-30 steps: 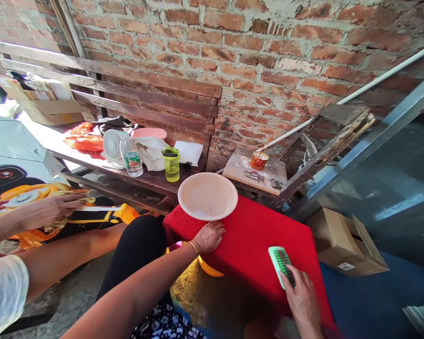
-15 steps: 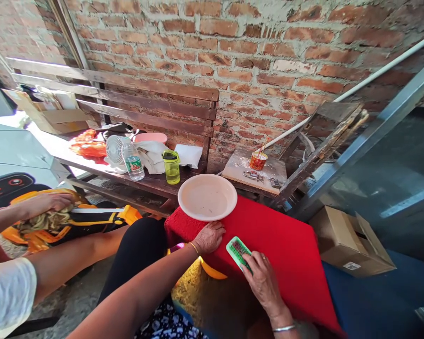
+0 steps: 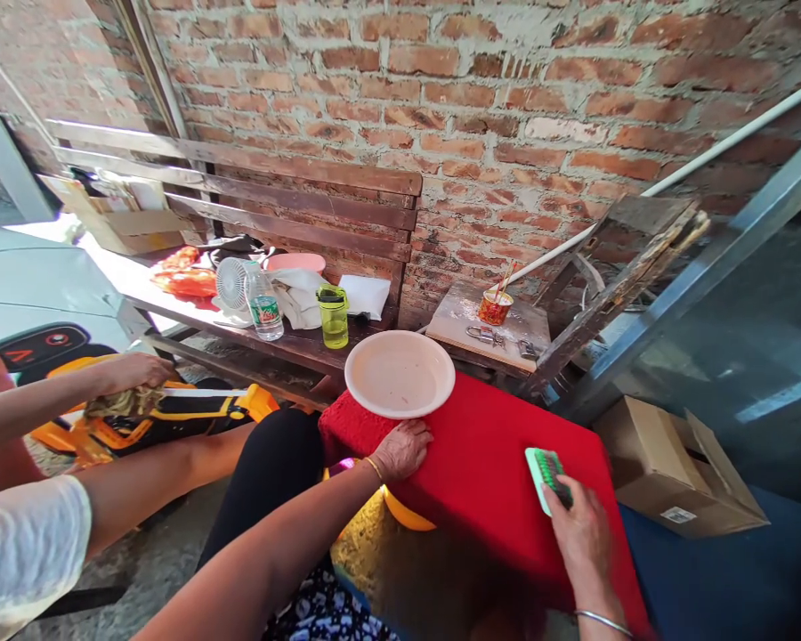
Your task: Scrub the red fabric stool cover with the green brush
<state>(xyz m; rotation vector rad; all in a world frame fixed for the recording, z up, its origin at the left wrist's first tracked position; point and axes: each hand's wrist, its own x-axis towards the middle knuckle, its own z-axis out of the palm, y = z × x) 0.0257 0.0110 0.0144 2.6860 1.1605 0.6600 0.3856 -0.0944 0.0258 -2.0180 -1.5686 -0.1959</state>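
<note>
My right hand (image 3: 582,525) grips a green scrub brush (image 3: 546,479) over the right part of a red cloth (image 3: 487,454). The brush is turned so that its green and dark bristles show, facing up and to the right. My left hand (image 3: 404,450) lies on the cloth's front edge with its fingers resting on the fabric, holding nothing that I can see. Just beyond those fingers stands a pale pink basin (image 3: 400,409), with what looks like shallow water in it.
A wooden bench (image 3: 294,334) along the brick wall bears a yellow-green bottle (image 3: 335,318), a water bottle (image 3: 265,312) and a fan (image 3: 231,282). A board (image 3: 454,322) with a paper cup (image 3: 495,307) stands behind. At right is a cardboard box (image 3: 667,472); at left, another person's hand (image 3: 137,371) holds a rag.
My right hand has moved to the right across the cloth with the scrub brush, which has turned from lying slanted to more upright. My left hand has stayed beside the basin.
</note>
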